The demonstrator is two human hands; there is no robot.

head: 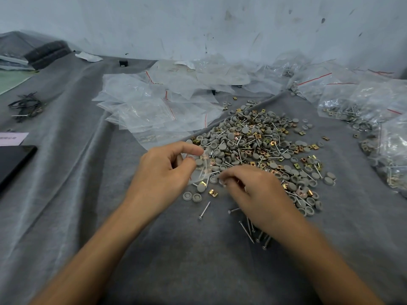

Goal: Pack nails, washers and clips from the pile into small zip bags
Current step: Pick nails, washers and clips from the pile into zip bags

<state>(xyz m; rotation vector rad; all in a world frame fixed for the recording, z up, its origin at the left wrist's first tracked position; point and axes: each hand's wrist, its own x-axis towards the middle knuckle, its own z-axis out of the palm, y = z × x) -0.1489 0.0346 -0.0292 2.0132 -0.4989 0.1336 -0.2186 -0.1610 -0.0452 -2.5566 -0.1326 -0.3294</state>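
Fingers (193, 160) pinch zip bag (203, 167) | grey cloth (154, 249) | scuffed wall (198, 25)

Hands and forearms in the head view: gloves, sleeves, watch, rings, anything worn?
Nothing worn shows. The left hand and right hand are bare, without gloves, and no rings are visible. Both forearms are bare down to the frame edge: no sleeves, watch, bands or markings. Motion blur softens the right fingertips.

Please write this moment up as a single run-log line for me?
left hand: holds small zip bag | right hand: fingers pinched at pile edge, contents hidden | filled bags: right side
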